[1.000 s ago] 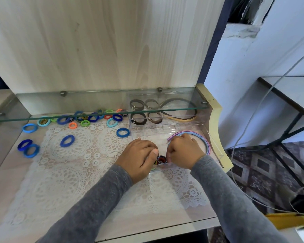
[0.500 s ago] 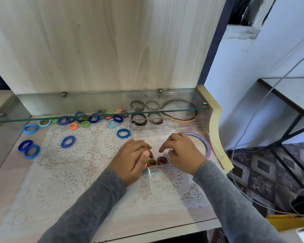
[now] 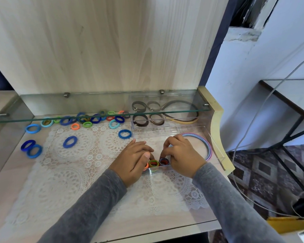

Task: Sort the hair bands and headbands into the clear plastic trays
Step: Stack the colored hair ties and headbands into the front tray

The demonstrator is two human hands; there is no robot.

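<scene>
Bands (image 3: 154, 163) stand on edge in the tray (image 3: 156, 171). The left grip (image 3: 133, 160) pinches an orange band (image 3: 146, 166); I cannot tell what the right grip (image 3: 181, 158) holds. Squeezing may spring them out.

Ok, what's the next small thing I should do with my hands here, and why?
Probably tuck the orange band that your left hand seems to hold in beside the green band, standing on edge. Your right hand holds the dark band upright in the near tray, so the row looks ready for one more.
</scene>
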